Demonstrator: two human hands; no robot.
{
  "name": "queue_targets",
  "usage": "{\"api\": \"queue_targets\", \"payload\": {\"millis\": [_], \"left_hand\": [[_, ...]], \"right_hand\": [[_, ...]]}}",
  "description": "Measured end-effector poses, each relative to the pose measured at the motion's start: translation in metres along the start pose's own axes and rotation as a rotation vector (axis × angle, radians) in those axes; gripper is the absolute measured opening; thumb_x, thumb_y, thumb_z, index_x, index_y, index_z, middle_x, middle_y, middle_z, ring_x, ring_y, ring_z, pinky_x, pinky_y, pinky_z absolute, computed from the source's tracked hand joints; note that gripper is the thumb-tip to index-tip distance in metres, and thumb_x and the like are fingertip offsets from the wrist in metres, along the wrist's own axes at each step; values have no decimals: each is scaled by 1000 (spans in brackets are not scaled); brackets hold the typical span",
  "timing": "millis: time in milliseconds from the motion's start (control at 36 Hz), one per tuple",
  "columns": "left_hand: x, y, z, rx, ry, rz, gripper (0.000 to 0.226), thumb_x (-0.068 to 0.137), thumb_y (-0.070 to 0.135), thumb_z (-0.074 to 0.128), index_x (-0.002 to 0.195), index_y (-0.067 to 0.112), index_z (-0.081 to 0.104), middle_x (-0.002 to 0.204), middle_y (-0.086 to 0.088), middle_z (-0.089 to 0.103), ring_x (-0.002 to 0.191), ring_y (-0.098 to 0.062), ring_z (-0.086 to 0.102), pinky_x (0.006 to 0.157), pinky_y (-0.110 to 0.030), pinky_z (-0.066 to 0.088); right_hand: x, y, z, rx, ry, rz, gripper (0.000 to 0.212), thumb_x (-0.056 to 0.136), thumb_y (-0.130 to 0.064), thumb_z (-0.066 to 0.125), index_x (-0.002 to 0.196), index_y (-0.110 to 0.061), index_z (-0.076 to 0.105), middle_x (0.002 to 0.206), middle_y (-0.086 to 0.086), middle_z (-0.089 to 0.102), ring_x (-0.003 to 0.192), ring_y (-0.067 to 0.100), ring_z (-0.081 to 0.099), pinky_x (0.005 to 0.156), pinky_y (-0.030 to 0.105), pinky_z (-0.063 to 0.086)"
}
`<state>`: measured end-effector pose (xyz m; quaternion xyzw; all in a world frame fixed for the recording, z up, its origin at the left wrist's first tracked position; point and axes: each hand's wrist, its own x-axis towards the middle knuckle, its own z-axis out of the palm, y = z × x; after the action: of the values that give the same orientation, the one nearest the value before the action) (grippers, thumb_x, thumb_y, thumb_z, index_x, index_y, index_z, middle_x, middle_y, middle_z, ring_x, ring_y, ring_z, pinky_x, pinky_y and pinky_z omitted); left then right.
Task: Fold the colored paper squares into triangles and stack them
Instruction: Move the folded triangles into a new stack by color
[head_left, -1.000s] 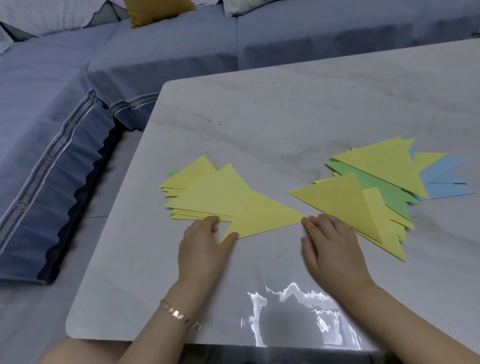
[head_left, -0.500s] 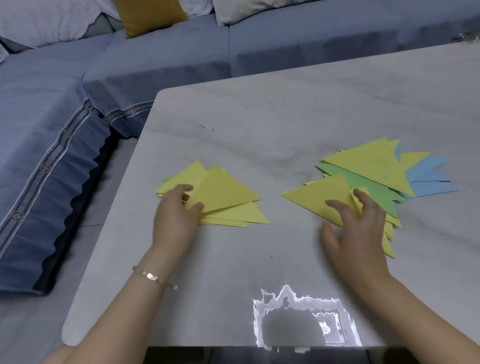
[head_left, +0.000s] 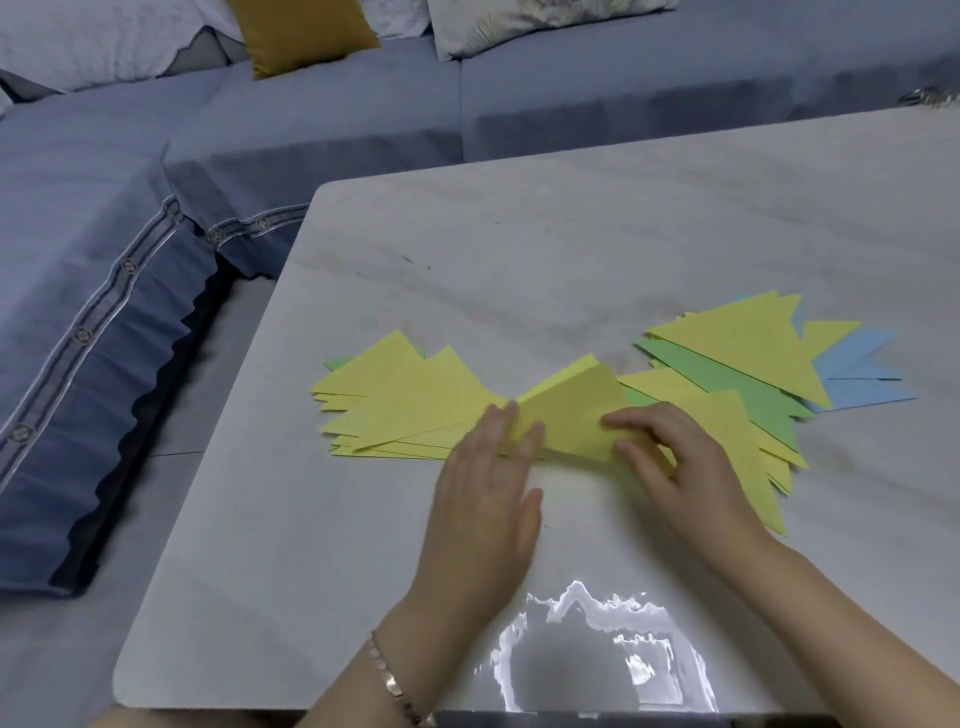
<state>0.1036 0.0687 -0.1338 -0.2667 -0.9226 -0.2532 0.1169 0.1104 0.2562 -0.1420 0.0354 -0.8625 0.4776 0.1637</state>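
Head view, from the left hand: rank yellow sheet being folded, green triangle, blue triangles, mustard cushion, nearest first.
1. Yellow sheet, touching the left hand.
2. Green triangle, right pile.
3. Blue triangles, far right.
4. Mustard cushion, on sofa.

A pale marble table (head_left: 519, 249), glare (head_left: 597, 649) flashing near its front edge, sits tight against a blue sofa (head_left: 156, 171), where a mustard cushion (head_left: 306, 31) leans between a white pillow (head_left: 93, 36) and a patterned pillow (head_left: 535, 21).
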Motion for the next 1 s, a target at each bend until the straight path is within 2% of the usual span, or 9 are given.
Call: {"api": "queue_targets", "payload": {"millis": [83,167,222,278,333,417,639,806,1000], "left_hand": [[-5,-3,13,49,-178,23,37,87,12,53,124,8,57,139,-12,45,129,-32,42,103,-49,37],[-8,-11,24,95,-354,-90,44,99,24,34,143,18,31,155,3,13,143,-18,7,115,-33,0],[-10,-20,31,175,-409,-99,47,100,31,25,146,24,19,156,8,4,143,-13,-5,112,-30,-11],[-11,-22,33,196,-450,-119,48,100,33,24,147,25,18,156,9,5,143,-13,-7,112,-33,-14],[-11,-20,31,257,-464,-125,47,98,34,26,144,25,29,154,7,18,143,-18,9,115,-39,0],[-14,-15,29,275,-402,-120,50,90,36,29,132,20,52,140,2,46,131,-27,40,106,-44,19],[-17,-19,32,219,-337,-173,54,89,42,32,131,14,52,141,-1,45,133,-32,36,106,-40,18],[-15,-17,29,297,-340,-145,53,87,42,33,127,15,56,135,-2,52,127,-31,45,99,-48,41],[-16,-17,31,286,-374,-148,48,87,40,34,127,25,57,135,-6,52,125,-36,46,95,-57,40]], "right_hand": [[4,5,12,-3,-154,39,33,85,6,56,99,-24,59,93,-11,55,92,-13,48,81,3,32],[8,11,24,-84,-271,91,27,87,5,53,103,-14,64,98,-2,54,97,5,52,84,4,32],[9,13,30,-167,-272,99,25,87,5,54,104,-8,66,105,4,52,101,19,53,83,6,31],[8,13,36,-297,-192,73,23,83,6,59,101,-5,69,118,14,52,108,29,51,91,21,35],[6,9,40,-374,-93,34,21,76,7,67,95,-2,70,121,19,54,111,37,50,94,37,38],[-6,4,45,-480,-136,-133,31,61,8,78,90,0,72,103,17,66,97,35,62,84,41,49],[-20,-1,53,-644,-262,-210,52,43,-11,85,93,-8,73,80,0,67,70,18,64,61,17,48],[-22,5,45,-703,-232,-232,53,41,-6,82,93,-6,73,75,1,66,64,20,62,59,19,48],[-31,24,10,-726,-164,-205,53,42,8,80,94,0,72,78,8,67,68,27,64,61,26,51]]}}
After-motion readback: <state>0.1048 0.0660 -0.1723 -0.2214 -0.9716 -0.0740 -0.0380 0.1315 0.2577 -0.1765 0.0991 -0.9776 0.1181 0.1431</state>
